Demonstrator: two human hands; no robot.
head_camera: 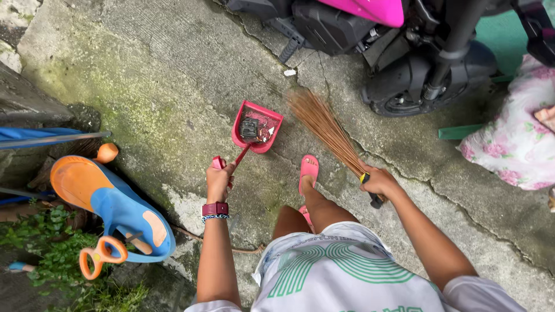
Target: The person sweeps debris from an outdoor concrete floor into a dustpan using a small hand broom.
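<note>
The left hand [219, 180] is being closed around a red dustpan [256, 127] handle. The right hand [378, 181] is being wrapped around a stick broom [324, 128], its bristles resting just beside the pan.

A red dustpan [257, 127] holding debris rests on concrete beside a splayed stick broom [324, 127].

Left hand [219, 180]: closed round the handle of a red dustpan [258, 127], which lies just ahead of it on the concrete ground [173, 75].
Dustpan load: a dark lump and debris.
Right hand [378, 182]: gripping the black handle of a stick broom [324, 127], bristles fanned beside the pan.
Between the hands: a foot in a pink sandal [309, 170].
Beyond the right hand: a pink scooter [399, 46].
Left of the left hand: a blue-and-orange toy [110, 208].
</note>
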